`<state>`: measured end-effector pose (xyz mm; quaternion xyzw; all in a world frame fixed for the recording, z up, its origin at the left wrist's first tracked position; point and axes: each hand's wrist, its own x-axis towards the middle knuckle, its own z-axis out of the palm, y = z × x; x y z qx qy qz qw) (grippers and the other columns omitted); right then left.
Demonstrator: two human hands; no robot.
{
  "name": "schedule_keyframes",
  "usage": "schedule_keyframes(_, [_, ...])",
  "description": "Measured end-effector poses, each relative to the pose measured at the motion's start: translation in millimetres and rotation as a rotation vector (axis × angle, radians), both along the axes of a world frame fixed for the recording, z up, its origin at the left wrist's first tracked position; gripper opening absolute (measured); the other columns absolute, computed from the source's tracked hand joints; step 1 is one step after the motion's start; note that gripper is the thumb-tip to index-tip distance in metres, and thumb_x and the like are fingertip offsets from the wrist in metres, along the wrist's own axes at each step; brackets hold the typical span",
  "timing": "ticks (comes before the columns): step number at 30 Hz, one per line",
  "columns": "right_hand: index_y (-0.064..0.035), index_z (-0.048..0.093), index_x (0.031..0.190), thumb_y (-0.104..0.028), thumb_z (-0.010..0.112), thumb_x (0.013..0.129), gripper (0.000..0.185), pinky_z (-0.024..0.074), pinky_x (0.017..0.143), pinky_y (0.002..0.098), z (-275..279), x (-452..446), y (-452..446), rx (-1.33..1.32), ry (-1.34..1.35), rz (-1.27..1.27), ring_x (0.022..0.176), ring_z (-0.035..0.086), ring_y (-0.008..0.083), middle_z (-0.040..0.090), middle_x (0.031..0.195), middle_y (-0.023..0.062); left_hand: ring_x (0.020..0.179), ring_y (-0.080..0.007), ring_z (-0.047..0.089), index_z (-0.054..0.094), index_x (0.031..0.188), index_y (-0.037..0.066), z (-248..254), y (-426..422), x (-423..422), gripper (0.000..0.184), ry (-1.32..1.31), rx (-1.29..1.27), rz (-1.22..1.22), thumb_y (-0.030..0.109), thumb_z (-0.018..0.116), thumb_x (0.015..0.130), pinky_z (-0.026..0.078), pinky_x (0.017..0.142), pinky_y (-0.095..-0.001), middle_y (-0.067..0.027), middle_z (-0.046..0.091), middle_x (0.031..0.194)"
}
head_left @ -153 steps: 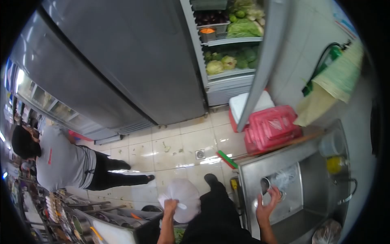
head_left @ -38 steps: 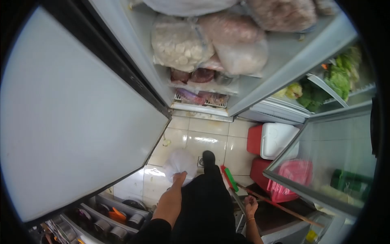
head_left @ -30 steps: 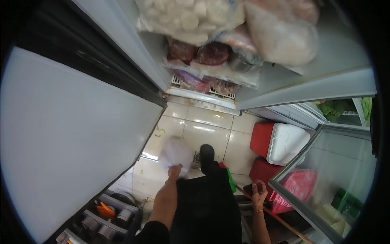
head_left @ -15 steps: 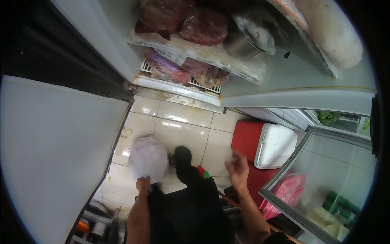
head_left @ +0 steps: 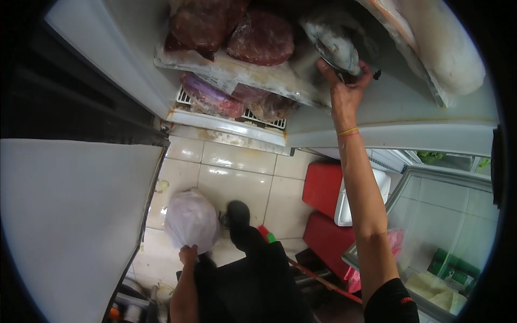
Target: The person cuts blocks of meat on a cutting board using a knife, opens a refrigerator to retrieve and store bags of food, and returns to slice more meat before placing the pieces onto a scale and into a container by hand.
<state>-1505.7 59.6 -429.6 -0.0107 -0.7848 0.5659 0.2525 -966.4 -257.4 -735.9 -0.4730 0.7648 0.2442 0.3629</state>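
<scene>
My left hand (head_left: 188, 255) is closed on the gathered neck of a full white plastic bag (head_left: 192, 218), which is over the tiled floor by my foot. My right arm is stretched up into the open fridge. There my right hand (head_left: 347, 89) has its thumb and fingers around a steel container (head_left: 338, 65) with clear plastic in its mouth, and hides most of its body. Wrapped dark red meat (head_left: 261, 39) lies on the shelf left of that container. Further wrapped meat packs (head_left: 212, 99) sit on a white rack below.
The fridge door (head_left: 75, 215) stands open on the left. At right are a red box (head_left: 321, 185) with a white lid (head_left: 379, 185), and a glass-lidded case (head_left: 431, 210) with green rolls inside. A large pale wrapped piece (head_left: 452, 59) is at the upper right.
My right hand has moved from above the floor beside the red box up into the fridge and onto the steel container. My left hand stays on the bag. The view has shifted slightly.
</scene>
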Motion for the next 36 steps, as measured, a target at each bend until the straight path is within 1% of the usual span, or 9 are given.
schedule_keyframes(3, [-0.0047,0.032,0.129,-0.018,0.095,0.063,0.093,0.0458,0.099,0.04,-8,4,-6,-0.191,0.075,-0.003,0.117,0.048,0.0243,0.042,0.13,0.0165,0.099,-0.0451,0.065,0.073,0.094,0.001,4,0,1,0.046,-0.002,0.015,0.046,0.04,0.063,0.071,0.05,0.093,-0.0507,-0.0263,0.069,0.101])
schedule_keyframes(6, [-0.0057,0.033,0.13,-0.008,0.09,0.071,0.082,0.0445,0.097,0.0319,-16,12,-11,-0.134,0.2,-0.068,0.117,0.052,0.0242,0.049,0.125,0.0161,0.097,-0.0453,0.066,0.072,0.093,0.001,0,2,4,0.046,0.013,-0.003,0.028,0.04,0.063,0.071,0.05,0.091,-0.0512,-0.0262,0.07,0.098])
schedule_keyframes(12, [-0.0055,0.046,0.119,-0.016,0.092,0.069,0.069,0.0461,0.089,0.0315,-10,20,-33,-0.143,0.117,-0.037,0.105,0.051,0.0191,0.05,0.118,0.0076,0.097,-0.0457,0.066,0.072,0.092,-0.001,-13,0,12,0.046,0.013,-0.003,-0.052,0.039,0.063,0.072,0.051,0.091,-0.0509,-0.0268,0.07,0.096])
schedule_keyframes(18, [-0.0027,0.056,0.1,-0.013,0.09,0.072,0.045,0.041,0.086,0.0224,-5,8,-22,0.126,0.041,-0.057,0.092,0.052,0.0118,0.059,0.1,0.0036,0.098,-0.0462,0.066,0.072,0.094,-0.002,-7,1,5,0.047,-0.004,0.038,-0.064,0.039,0.062,0.072,0.051,0.092,-0.0508,-0.0281,0.069,0.1])
schedule_keyframes(23, [-0.0032,0.054,0.082,-0.017,0.091,0.069,0.041,0.0395,0.076,0.0217,1,11,-9,-0.002,-0.012,-0.027,0.081,0.048,0.0094,0.058,0.085,0.0002,0.103,-0.0451,0.064,0.071,0.099,-0.001,-1,-3,6,0.049,-0.064,0.061,-0.08,0.04,0.061,0.074,0.05,0.094,-0.0499,-0.0282,0.068,0.107])
schedule_keyframes(29, [-0.0033,0.052,0.077,-0.002,0.087,0.068,0.035,0.0426,0.074,0.023,22,86,-23,-0.019,-0.064,-0.073,0.079,0.047,0.0092,0.055,0.083,-0.0013,0.112,-0.0416,0.062,0.07,0.104,-0.004,-38,-37,24,0.056,-0.157,0.317,-0.214,0.045,0.057,0.079,0.049,0.097,-0.0474,-0.0284,0.066,0.114])
schedule_keyframes(30, [-0.0032,0.052,0.077,0.002,0.085,0.067,0.036,0.0442,0.073,0.0234,9,99,-19,-0.176,-0.02,-0.019,0.08,0.047,0.0087,0.054,0.085,-0.0017,0.112,-0.0406,0.062,0.069,0.105,-0.006,-42,-43,34,0.06,0.006,0.397,-0.574,0.047,0.059,0.079,0.049,0.097,-0.0452,-0.0285,0.066,0.113])
schedule_keyframes(32, [0.0014,0.062,0.088,0.002,0.085,0.067,0.031,0.0474,0.074,0.0237,26,133,-33,-0.164,-0.048,-0.044,0.085,0.053,0.0083,0.061,0.09,0.0005,0.115,-0.0401,0.061,0.07,0.108,-0.001,-31,-36,18,0.059,-0.153,0.356,-0.135,0.05,0.062,0.079,0.047,0.099,-0.0435,-0.0271,0.066,0.115])
schedule_keyframes(36, [0.0014,0.064,0.087,0.0,0.087,0.065,0.032,0.0488,0.07,0.0238,27,207,-27,-0.037,-0.155,-0.096,0.083,0.056,0.0078,0.063,0.09,0.0011,0.116,-0.0387,0.061,0.072,0.107,0.0,-52,-49,27,0.057,0.031,0.482,-0.627,0.049,0.065,0.078,0.047,0.1,-0.0441,-0.0305,0.065,0.116])
